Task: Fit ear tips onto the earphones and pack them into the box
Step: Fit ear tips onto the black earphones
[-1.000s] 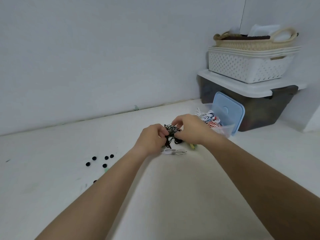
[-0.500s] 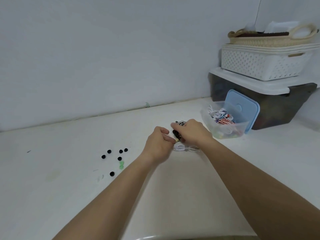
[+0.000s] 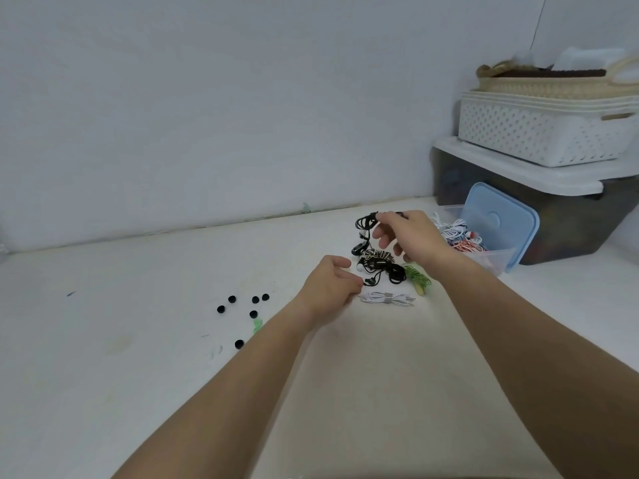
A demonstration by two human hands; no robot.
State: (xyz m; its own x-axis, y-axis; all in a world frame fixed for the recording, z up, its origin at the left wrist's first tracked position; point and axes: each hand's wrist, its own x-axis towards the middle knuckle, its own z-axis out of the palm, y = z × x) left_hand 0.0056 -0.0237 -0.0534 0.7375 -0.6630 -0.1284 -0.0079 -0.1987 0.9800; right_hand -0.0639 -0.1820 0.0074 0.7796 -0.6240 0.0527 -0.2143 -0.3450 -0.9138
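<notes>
Head view: beside the box (image 3: 498,253), right hand (image 3: 413,236) and left hand (image 3: 328,288) pinch limp, likely light earphones (image 3: 363,223), best gripped at the buds.

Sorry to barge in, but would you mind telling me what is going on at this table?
A person is untangling earphones. The right hand pinches a black earphone cable and holds it above the pile, while the left hand pinches a black earbud near the table. Loose black ear tips lie to the left. The clear box on the right already holds several earphones, its blue lid propped behind it.
</notes>
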